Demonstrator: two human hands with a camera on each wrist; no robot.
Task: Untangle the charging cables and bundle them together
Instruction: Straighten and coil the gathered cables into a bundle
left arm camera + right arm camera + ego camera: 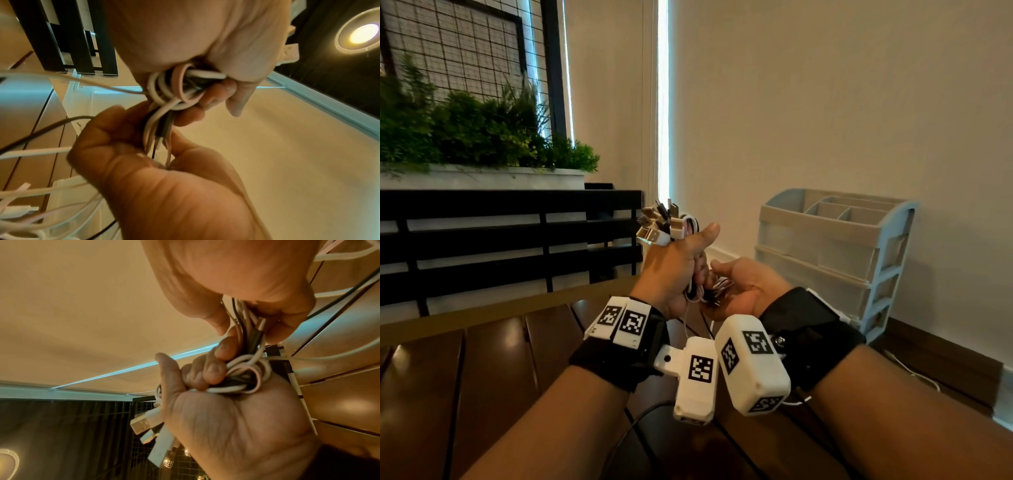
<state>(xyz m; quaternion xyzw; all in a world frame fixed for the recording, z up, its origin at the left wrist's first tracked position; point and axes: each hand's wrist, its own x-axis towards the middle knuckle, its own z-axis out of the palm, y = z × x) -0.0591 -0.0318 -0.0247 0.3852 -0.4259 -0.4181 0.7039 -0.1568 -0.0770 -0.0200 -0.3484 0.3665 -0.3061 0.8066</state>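
My left hand [676, 265] is raised above the table and grips a coiled bundle of white, pink and black charging cables [170, 87]. Its thumb sticks up. Several USB plugs [657, 222] fan out above the fist, also visible in the right wrist view as USB plugs [148, 426]. Just below the coil, my right hand [743, 291] lies palm up, and its fingers and thumb pinch the straight strands [156, 129] that leave the coil. In the right wrist view the left hand [236, 426] fills the bottom and the right hand [236, 272] the top. Loose cable tails [30, 194] trail onto the table.
A dark wooden slatted table [493, 359] lies under both arms. A blue-grey drawer organiser [835, 246] stands at the back right by the wall. A black slatted rail [500, 236] and a planter with green plants [465, 137] are at the left.
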